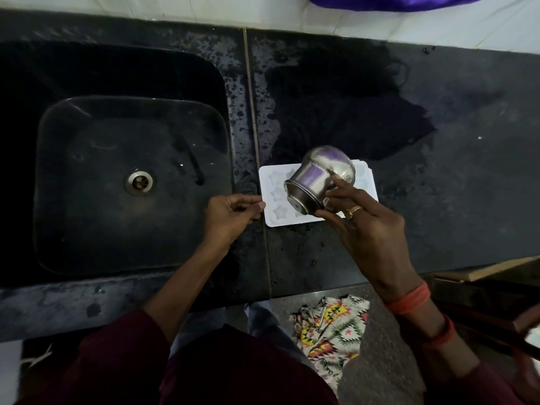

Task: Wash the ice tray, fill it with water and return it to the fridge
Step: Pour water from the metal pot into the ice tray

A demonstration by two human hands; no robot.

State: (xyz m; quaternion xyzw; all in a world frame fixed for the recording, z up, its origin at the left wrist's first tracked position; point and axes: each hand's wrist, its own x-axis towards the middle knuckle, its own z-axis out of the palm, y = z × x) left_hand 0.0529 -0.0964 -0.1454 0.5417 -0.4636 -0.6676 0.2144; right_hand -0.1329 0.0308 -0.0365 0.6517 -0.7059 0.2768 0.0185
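A white ice tray (276, 197) with star-shaped cups lies flat on the dark counter, just right of the sink. My left hand (230, 216) pinches the tray's left edge between thumb and fingers. My right hand (365, 226) grips a small steel cup (317, 176) and holds it tipped on its side over the tray's middle. The cup and my right hand hide the tray's right half. I cannot make out any water flowing.
A black sink (87, 182) with a round drain (139, 182) fills the left. The wet black counter (438, 176) stretches right. A patterned cloth (333, 331) lies on the floor below the counter edge. A purple cloth (394, 1) hangs at the top.
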